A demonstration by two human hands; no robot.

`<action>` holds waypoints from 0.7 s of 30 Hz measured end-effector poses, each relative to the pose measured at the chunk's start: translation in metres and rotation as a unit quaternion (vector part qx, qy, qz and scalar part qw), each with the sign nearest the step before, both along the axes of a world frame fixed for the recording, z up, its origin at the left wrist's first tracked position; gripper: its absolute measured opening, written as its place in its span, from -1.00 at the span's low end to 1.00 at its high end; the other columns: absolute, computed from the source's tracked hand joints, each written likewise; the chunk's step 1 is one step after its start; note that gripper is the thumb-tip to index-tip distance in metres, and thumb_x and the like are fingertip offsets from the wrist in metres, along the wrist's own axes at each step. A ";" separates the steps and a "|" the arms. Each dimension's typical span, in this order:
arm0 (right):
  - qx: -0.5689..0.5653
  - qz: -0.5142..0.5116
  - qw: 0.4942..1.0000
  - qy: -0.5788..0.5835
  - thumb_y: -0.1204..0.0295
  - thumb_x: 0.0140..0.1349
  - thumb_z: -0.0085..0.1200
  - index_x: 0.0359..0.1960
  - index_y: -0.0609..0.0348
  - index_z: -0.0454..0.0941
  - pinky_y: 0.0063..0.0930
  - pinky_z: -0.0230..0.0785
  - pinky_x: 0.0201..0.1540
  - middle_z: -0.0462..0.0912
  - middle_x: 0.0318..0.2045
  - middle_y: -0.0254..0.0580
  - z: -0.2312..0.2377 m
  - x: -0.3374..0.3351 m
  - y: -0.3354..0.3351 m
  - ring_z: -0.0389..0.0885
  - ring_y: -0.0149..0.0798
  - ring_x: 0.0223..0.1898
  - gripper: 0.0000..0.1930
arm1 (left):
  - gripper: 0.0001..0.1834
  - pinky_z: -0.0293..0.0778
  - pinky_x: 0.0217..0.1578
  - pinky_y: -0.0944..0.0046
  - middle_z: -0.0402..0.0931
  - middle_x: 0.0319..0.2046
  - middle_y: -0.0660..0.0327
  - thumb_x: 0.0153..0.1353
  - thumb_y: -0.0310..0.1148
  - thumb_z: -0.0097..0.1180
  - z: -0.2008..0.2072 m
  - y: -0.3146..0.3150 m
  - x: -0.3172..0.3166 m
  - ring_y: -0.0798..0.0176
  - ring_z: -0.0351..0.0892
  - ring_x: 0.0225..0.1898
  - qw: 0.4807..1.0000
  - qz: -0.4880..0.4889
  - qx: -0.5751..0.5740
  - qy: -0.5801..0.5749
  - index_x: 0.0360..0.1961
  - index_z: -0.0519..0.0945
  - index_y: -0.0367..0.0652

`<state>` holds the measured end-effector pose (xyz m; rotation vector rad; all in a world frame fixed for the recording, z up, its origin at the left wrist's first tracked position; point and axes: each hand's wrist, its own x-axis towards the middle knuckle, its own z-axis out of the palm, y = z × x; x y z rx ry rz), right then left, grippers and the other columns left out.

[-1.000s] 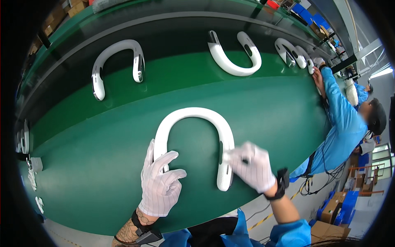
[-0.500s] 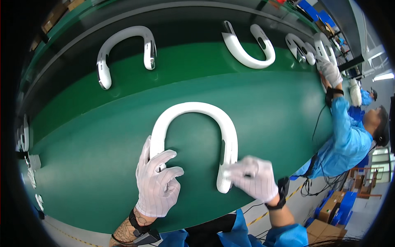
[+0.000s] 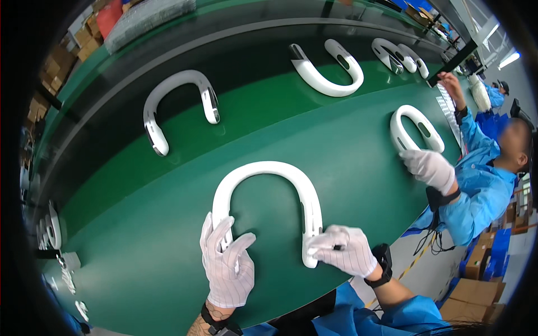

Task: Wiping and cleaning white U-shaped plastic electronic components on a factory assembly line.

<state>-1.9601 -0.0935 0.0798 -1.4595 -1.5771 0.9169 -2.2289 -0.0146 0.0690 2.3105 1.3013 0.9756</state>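
A white U-shaped neck fan (image 3: 268,168) lies in front of me on the green tabletop, its curve pointing away and its two ends toward me. My left hand (image 3: 228,269), in a white striped glove, is wrapped round the left arm of the fan, some fingers on its outer side and some over its inner side. At the right end of the fan, my right hand (image 3: 343,249), gloved too, is closed in a pinch with its fingertips against the tip. Whether anything small is between those fingertips is hidden. A dark oval slot shows on the inner face of the right arm.
Behind a seam, a glossy green strip (image 3: 246,106) carries more neck fans (image 3: 185,78) (image 3: 336,89). At right, a co-worker's gloved hand (image 3: 431,169) touches another neck fan (image 3: 399,131) on the table. White cloth scraps (image 3: 81,309) lie at far left, below several stacked fans (image 3: 53,227).
The view has shifted, so the table sits lower. My right hand, blurred before, now rests steadily on the fan's right end. The co-worker has brought a fan onto the table.
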 end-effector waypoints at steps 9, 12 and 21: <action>0.033 0.012 0.998 -0.045 0.15 0.41 0.37 -0.05 0.13 0.84 -0.32 0.64 -0.24 0.81 -0.29 -0.04 0.008 -0.005 0.062 0.81 -0.07 -0.31 -0.69 | -0.47 0.40 0.41 -0.34 0.54 0.29 -0.04 -0.07 -0.81 0.15 -0.002 -0.004 -0.021 -0.41 0.42 0.43 0.999 -0.006 0.010 0.036 -0.15 0.78 0.02; 0.011 -0.001 0.991 -0.135 0.12 0.45 0.32 -0.14 0.21 0.80 -0.32 0.65 -0.23 0.78 -0.36 0.02 0.006 -0.007 0.113 0.82 -0.09 -0.31 -0.65 | -0.51 0.40 0.41 -0.32 0.55 0.25 -0.07 -0.06 -0.79 0.15 0.003 -0.005 -0.026 -0.37 0.46 0.39 0.997 0.015 0.048 0.066 -0.15 0.76 -0.02; 0.155 -0.144 0.972 -0.098 0.34 0.32 0.47 -0.09 0.12 0.79 -0.38 0.66 -0.22 0.80 -0.27 -0.12 -0.023 -0.056 0.062 0.80 -0.26 -0.32 -0.78 | -0.07 0.42 0.35 -0.17 0.41 0.37 -0.20 0.03 -0.34 0.52 0.046 -0.067 0.027 -0.32 0.42 0.34 0.979 -0.076 -0.177 0.071 0.46 0.40 -0.27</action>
